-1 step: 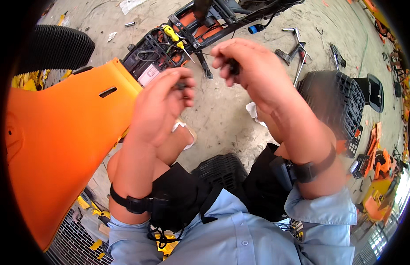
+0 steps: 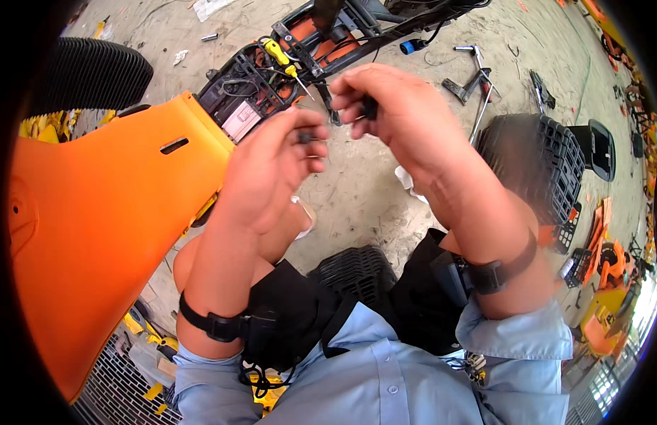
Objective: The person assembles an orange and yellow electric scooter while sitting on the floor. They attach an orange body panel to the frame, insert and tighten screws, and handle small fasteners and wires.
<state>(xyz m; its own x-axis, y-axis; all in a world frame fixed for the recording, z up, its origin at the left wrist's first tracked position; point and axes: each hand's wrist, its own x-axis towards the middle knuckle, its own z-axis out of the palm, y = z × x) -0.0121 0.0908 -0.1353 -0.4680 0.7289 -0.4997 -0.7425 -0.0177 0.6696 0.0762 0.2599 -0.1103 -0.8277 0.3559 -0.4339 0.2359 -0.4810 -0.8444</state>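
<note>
While the orange panel (image 2: 116,212) is standing at my far left, my left hand (image 2: 272,163) is holding its fingers half curled about a small dark piece (image 2: 305,137); blur is hiding how firm that grip is. Beyond it, a yellow screwdriver (image 2: 276,53) is lying on the black frame (image 2: 298,47). My right hand (image 2: 399,106) is gripping a second dark piece (image 2: 369,108) with bent fingers. I am apparently handling both pieces in mid-air; the next move is probably calling for steady fingertips.
</note>
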